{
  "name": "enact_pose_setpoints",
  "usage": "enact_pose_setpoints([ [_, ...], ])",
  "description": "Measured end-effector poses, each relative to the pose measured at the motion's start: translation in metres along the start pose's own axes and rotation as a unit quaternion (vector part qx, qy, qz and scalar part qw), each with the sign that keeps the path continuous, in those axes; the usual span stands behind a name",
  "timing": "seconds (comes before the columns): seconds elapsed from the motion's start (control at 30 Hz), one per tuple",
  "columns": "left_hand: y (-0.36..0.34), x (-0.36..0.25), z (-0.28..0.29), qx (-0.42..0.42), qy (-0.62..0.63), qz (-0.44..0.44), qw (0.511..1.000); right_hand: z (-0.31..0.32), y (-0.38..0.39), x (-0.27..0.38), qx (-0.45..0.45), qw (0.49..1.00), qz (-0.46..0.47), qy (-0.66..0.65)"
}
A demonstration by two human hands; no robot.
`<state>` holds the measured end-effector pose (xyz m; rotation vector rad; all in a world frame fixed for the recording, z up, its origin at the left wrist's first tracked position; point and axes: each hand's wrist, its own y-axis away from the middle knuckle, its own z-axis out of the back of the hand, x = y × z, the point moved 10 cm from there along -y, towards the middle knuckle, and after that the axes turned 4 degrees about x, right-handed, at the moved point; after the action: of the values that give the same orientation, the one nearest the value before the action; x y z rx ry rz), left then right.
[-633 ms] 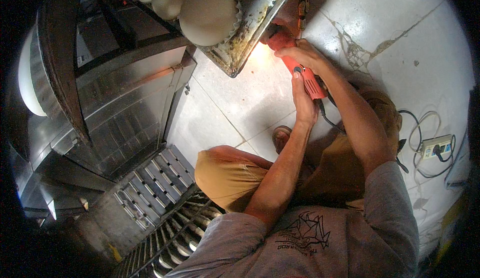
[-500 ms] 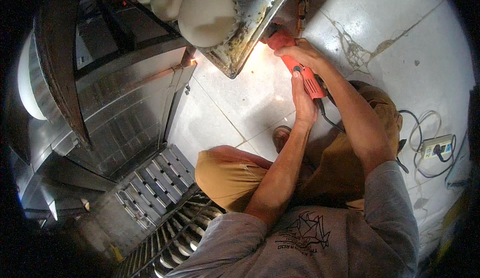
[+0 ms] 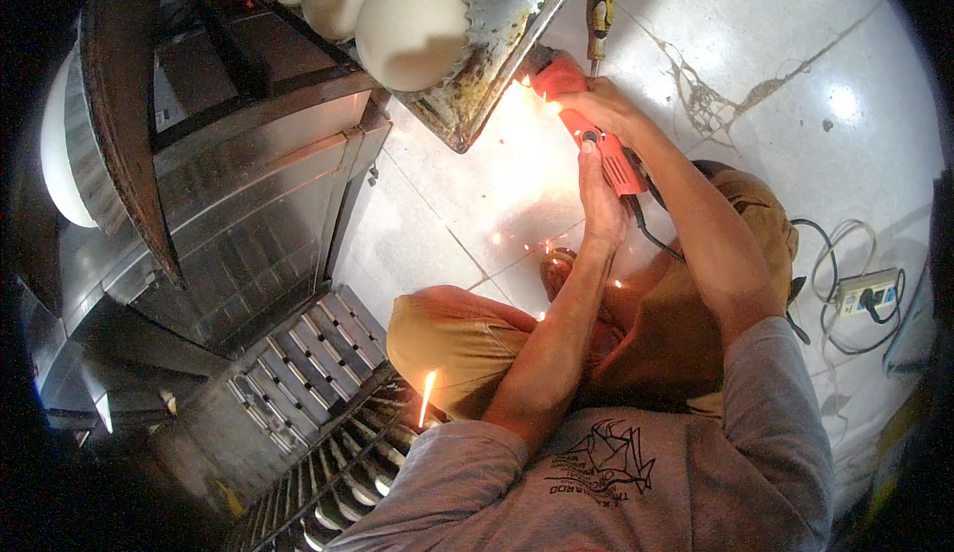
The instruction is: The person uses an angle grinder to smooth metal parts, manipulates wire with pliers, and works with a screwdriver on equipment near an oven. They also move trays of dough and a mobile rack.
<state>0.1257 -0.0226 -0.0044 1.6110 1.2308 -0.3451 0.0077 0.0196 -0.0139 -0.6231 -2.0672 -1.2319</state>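
Observation:
A red angle grinder (image 3: 606,155) is gripped in both my hands. My left hand (image 3: 603,204) is closed round the lower body, its thumb by the dark button. Nearer the grinder's head, my right hand (image 3: 604,110) wraps over the body from the right side. The head lies partly under the edge of a stained metal tray (image 3: 487,85), and what it touches there is hidden. Bright sparks (image 3: 527,145) spray from it across the floor and toward my legs. A black cord leaves the grinder's rear end.
Pale domes with fluted rims (image 3: 412,30) sit on the tray. A yellow-and-black-handled screwdriver (image 3: 599,20) is beyond my right hand. A power strip (image 3: 870,296) with a plugged cord lies at right. A steel cabinet (image 3: 248,214) stands left, near a dark slatted rack (image 3: 333,468).
The sparks have grown much brighter and now scatter over the floor, my shoe and knee. More of the screwdriver is lit. My hands and the grinder have barely shifted.

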Motion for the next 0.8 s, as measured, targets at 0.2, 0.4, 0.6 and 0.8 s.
enact_pose_setpoints([
  [0.2,0.004,-0.005,-0.003,-0.029,-0.033,0.016,0.999,0.005,-0.006,-0.013,-0.018,0.999,-0.026,0.004],
  [0.4,0.003,-0.004,0.001,-0.013,-0.02,0.026,0.999,0.0,-0.008,-0.014,-0.01,1.0,-0.019,-0.009],
  [0.6,0.007,0.0,0.001,0.004,-0.02,0.038,0.999,0.002,0.001,-0.015,-0.022,0.999,-0.03,0.018],
  [0.8,0.008,-0.006,-0.005,-0.016,0.004,0.017,1.0,0.003,-0.003,-0.014,-0.026,0.999,-0.032,0.025],
])
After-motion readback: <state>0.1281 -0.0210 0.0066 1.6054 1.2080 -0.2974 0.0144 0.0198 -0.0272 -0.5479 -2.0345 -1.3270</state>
